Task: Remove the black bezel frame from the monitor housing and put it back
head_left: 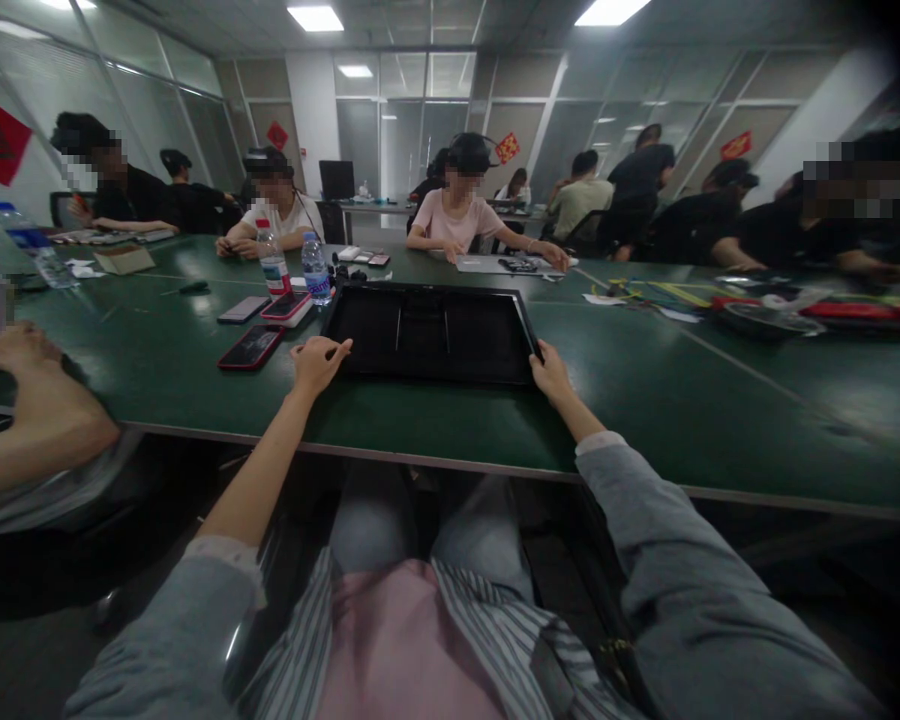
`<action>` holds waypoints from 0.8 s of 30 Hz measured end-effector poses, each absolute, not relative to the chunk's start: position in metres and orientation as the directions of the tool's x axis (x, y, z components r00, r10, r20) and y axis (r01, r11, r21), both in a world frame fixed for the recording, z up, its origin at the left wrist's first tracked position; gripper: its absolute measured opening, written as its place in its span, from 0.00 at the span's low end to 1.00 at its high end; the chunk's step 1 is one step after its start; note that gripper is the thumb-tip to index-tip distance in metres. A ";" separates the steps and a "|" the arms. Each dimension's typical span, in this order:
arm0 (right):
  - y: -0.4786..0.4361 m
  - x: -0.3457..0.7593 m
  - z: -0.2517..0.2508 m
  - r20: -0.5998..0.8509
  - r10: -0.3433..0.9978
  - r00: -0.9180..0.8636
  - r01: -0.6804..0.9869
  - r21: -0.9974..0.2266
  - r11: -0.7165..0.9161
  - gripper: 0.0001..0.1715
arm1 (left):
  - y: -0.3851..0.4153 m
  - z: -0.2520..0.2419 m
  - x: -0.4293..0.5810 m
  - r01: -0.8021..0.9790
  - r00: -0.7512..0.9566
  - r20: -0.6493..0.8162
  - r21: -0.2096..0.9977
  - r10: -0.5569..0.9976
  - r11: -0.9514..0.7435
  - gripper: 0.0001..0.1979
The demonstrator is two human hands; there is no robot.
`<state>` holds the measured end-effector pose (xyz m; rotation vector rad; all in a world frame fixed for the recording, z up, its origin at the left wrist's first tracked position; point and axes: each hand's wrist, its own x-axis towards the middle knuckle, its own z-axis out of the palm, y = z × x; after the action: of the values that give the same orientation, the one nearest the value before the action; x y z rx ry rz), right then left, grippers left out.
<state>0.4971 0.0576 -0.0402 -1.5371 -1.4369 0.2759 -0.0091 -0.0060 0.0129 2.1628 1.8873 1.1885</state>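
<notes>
Right hand [551,372] pinching rim of black tray [465,345] at four o'clock; left hand [318,364] touching eight-o'clock edge, grip unclear.

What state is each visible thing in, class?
Black tray: held
Left hand: curled at tray's left edge
Right hand: closed on tray's right edge
Red-capped bottle: closed, upright
Blue-capped bottle beside it: closed, upright
Nearest phone: lying flat
Monitor: screen dark
Ceiling light: lit

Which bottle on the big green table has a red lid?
The clear plastic bottle with red on its label, between two others. The clear blue-labelled bottle to its right and the blurry clear bottle at far left have blue lids.
</notes>
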 end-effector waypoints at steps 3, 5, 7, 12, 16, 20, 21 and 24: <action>0.057 0.497 -0.041 0.431 0.858 0.279 0.640 -0.749 0.168 0.33 | 0.001 0.009 -0.015 0.827 -0.208 0.554 0.540 0.806 -0.158 0.18; 0.057 0.497 -0.041 0.441 0.854 0.277 0.645 -0.744 0.176 0.33 | 0.009 0.004 -0.021 0.799 -0.336 0.502 0.599 0.797 -0.041 0.21; 0.056 0.497 -0.041 0.449 0.850 0.277 0.652 -0.737 0.177 0.33 | 0.017 0.000 -0.028 0.766 -0.395 0.391 0.640 0.831 0.063 0.26; 0.056 0.495 -0.039 0.426 0.859 0.285 0.684 -0.718 0.130 0.34 | 0.029 -0.005 -0.037 0.726 -0.417 0.281 0.675 0.865 0.131 0.25; 0.059 0.491 -0.037 0.423 0.858 0.292 0.698 -0.707 0.112 0.33 | 0.029 -0.005 -0.037 0.704 -0.433 0.295 0.701 0.852 0.115 0.22; 0.060 0.486 -0.033 0.433 0.850 0.301 0.703 -0.703 0.109 0.32 | 0.026 -0.004 -0.035 0.707 -0.438 0.311 0.698 0.843 0.109 0.22; 0.060 0.485 -0.032 0.435 0.848 0.304 0.703 -0.703 0.109 0.31 | 0.025 -0.004 -0.034 0.708 -0.436 0.318 0.698 0.842 0.104 0.22; 0.058 0.483 -0.028 0.443 0.841 0.310 0.702 -0.703 0.112 0.31 | 0.023 -0.001 -0.032 0.720 -0.411 0.350 0.692 0.842 0.063 0.22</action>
<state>0.4831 0.0581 -0.0285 -1.6256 -1.4309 0.1840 -0.0320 0.0227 -0.0014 1.6166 2.1801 1.2709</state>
